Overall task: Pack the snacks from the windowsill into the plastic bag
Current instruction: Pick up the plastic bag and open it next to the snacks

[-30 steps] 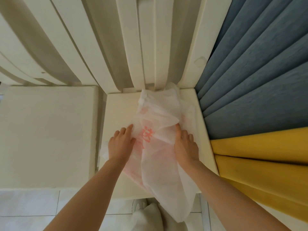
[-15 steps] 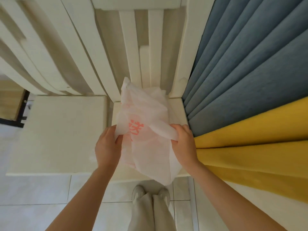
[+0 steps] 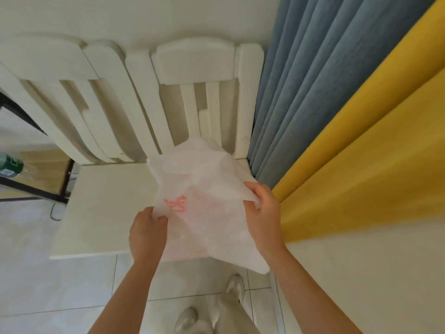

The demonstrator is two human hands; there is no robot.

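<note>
A thin white plastic bag with red print hangs in the air above a cream chair seat. My left hand pinches the bag's left edge near the red print. My right hand grips its right edge, a little higher. The bag looks limp and crumpled, its lower corner drooping past the seat's front edge. No snacks and no windowsill are in view.
Two cream wooden chairs stand side by side against a pale wall. Blue curtain and yellow curtain folds hang close on the right. A black-framed wooden table with a green bottle is at far left. My shoes are on the tiled floor.
Both hands lifted the bag off the chair seat and now hold it by its edges in the air. The view has pulled back and tilted up, showing the chair tops.
</note>
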